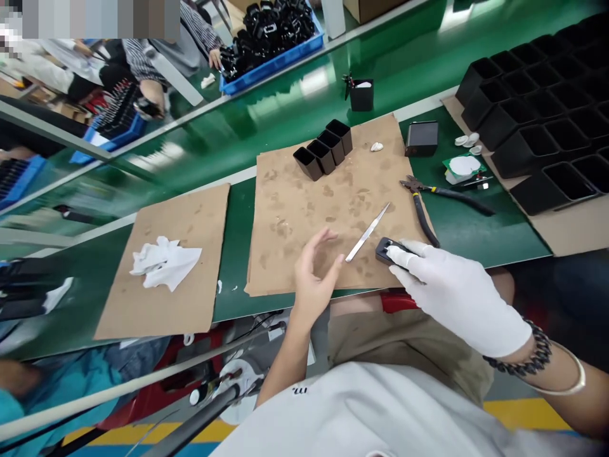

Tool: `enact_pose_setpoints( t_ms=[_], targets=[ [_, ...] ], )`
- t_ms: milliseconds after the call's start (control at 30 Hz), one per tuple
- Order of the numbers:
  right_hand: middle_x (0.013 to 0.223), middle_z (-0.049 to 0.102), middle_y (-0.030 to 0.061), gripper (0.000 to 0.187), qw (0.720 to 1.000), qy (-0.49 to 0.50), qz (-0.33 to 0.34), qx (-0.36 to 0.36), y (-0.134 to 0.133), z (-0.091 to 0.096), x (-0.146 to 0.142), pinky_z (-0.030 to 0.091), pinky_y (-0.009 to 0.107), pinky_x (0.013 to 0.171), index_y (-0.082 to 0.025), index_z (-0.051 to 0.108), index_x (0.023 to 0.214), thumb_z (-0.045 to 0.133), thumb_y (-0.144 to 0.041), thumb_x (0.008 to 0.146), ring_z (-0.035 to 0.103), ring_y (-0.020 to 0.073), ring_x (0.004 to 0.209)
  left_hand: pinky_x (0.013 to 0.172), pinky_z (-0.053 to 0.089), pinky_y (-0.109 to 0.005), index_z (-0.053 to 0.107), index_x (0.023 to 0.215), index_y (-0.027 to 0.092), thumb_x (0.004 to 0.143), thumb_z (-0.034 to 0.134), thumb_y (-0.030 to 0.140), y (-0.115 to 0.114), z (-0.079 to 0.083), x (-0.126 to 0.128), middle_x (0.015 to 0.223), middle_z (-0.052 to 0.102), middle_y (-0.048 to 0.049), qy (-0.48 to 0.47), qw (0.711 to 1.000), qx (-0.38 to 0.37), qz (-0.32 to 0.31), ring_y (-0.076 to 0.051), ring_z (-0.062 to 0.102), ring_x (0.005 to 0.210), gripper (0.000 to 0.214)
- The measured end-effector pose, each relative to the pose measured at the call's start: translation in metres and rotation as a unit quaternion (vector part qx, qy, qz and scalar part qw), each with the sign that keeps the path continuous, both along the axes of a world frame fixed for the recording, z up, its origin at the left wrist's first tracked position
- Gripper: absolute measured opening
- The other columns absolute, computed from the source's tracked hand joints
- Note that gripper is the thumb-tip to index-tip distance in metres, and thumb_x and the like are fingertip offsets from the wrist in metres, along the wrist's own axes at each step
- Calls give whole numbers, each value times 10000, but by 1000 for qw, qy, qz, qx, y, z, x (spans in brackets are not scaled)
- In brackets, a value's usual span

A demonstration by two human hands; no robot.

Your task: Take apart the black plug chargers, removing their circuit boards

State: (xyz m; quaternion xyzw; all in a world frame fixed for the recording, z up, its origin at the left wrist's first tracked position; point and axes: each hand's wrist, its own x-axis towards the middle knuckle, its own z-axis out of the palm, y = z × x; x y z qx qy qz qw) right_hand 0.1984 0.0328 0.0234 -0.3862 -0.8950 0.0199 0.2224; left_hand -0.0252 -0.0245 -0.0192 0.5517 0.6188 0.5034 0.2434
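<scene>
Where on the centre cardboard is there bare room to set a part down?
Free: the middle of the centre cardboard, between the four black boxes and the left hand. Crowded: its right corner, with blade, pliers and gloved right hand.

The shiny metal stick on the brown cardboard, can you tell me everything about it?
The metal blade is thin, flat, silvery and straight. It lies flat on the middle cardboard sheet, slanting with its far tip toward the pliers. Its near end points between the two hands: the bare left hand is open beside it, apparently not touching, and the gloved right hand rests on a small black part close by. It looks like a file or scalpel; which one is unclear.
</scene>
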Motion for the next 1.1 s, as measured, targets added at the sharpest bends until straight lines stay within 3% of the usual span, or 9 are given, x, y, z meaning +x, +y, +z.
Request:
enact_pose_setpoints(
  t_ms=[133, 233, 367, 533, 633, 767, 867, 967, 1100],
  targets=[
    [1164, 786, 80, 215, 993, 75, 58, -74, 12, -3, 4, 620, 317, 771, -189, 742, 1139, 601, -217, 979, 780, 237, 964, 1208, 469, -425, 549, 1454, 265, 970, 656, 321, 15, 3, 18, 1489, 611, -102, -31, 984, -36, -169, -245, 578, 1402, 499],
    [1222, 768, 78, 222, 986, 93, 67, -117, 14, 1, 5, 619, 337, 893, -213, 742, 1120, 555, -206, 1001, 758, 239, 1079, 1185, 495, -387, 594, 1424, 263, 993, 618, 301, 26, 7, 29, 1456, 646, -84, -25, 974, -16, -224, -224, 598, 1383, 433],
    [1247, 758, 76, 241, 994, 34, 41, -94, 13, -2, 3, 599, 336, 745, -221, 727, 1149, 539, -219, 997, 769, 247, 1004, 1189, 485, -376, 610, 1410, 234, 1030, 536, 249, 32, 9, 28, 1437, 664, -85, 113, 968, 32, -222, -204, 607, 1374, 388],
    [977, 787, 39, 197, 993, -61, 63, -75, 20, 4, 3, 431, 285, 598, -208, 731, 1019, 539, -207, 977, 731, 193, 801, 1244, 400, -492, 292, 1619, 237, 1045, 473, 240, 21, 11, 22, 1602, 486, -117, 321, 919, 17, -230, -268, 486, 1487, 601],
    [986, 778, 29, 218, 998, -39, 52, -15, 15, 19, 5, 348, 302, 557, -224, 721, 1042, 509, -228, 995, 693, 175, 729, 1243, 401, -459, 188, 1645, 244, 1026, 523, 255, 10, 14, 17, 1618, 460, -143, 321, 927, 33, -190, -255, 490, 1483, 705],
    [1041, 778, 54, 270, 998, -41, -31, -21, 6, 16, 7, 254, 320, 511, -240, 713, 1142, 479, -275, 1013, 672, 175, 674, 1205, 441, -422, 376, 1580, 268, 1013, 559, 269, -1, 12, 0, 1504, 593, -124, 284, 956, 58, -41, -237, 557, 1411, 596],
    [1096, 782, 59, 263, 992, 42, -23, -115, 13, -5, 9, 432, 302, 594, -248, 731, 1149, 533, -297, 984, 728, 211, 792, 1177, 467, -448, 549, 1460, 243, 1008, 568, 303, -5, 5, -12, 1410, 657, -120, 283, 959, 21, 19, -246, 593, 1353, 456],
    [1102, 785, 41, 239, 907, 262, -35, -329, 28, -16, 12, 595, 358, 780, -246, 728, 1085, 691, -351, 873, 752, 246, 932, 1166, 480, -477, 615, 1384, 221, 998, 579, 308, -7, -4, -19, 1344, 691, -120, 276, 960, 8, 46, -250, 621, 1308, 397],
    [1123, 782, 28, 254, 605, 511, -25, -609, 40, -6, 9, 670, 388, 844, -248, 709, 1057, 648, -440, 904, 759, 222, 1008, 1115, 522, -461, 670, 1289, 205, 988, 586, 278, -10, -10, -21, 1270, 721, -122, 260, 962, 31, 75, -241, 660, 1241, 321]
  ],
)
